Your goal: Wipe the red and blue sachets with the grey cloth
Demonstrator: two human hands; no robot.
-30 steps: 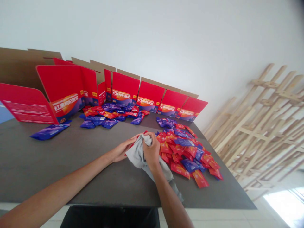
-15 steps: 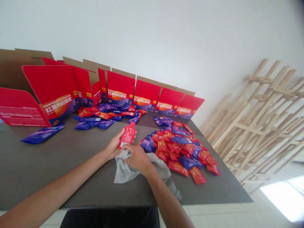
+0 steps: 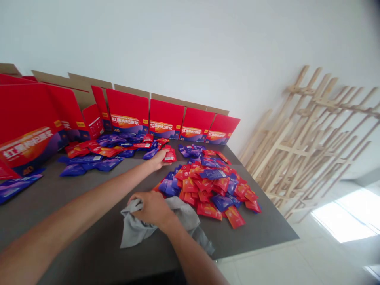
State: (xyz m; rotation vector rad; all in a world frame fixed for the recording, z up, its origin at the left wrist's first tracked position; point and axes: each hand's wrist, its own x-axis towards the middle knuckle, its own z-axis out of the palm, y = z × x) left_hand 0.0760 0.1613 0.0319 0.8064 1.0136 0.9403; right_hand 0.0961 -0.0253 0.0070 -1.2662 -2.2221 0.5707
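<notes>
Stretched out toward the back of the table, my left hand (image 3: pixel 160 159) is closed on a red pouch (image 3: pixel 170 154) with a white label. It is just above the gap between two groups of pouches. Nearer to me, my right hand (image 3: pixel 152 206) grips a bunched grey cloth (image 3: pixel 135 227), part of which lies spread on the table under my wrist. Beside the cloth is a large heap of red and purple pouches (image 3: pixel 208 184). Another loose group of purple and red pouches (image 3: pixel 111 152) lies to the left of my left hand.
Open red cartons (image 3: pixel 166 116) stand in a row along the wall, with larger red cartons (image 3: pixel 32 122) at the left. One purple pouch (image 3: pixel 19 186) lies before those. Wooden racks (image 3: pixel 297 146) lean beyond the right edge of the dark table (image 3: pixel 255 233).
My left hand has moved away from the cloth toward the back with the red pouch. My right hand keeps the cloth near the front. The view has shifted to the right.
</notes>
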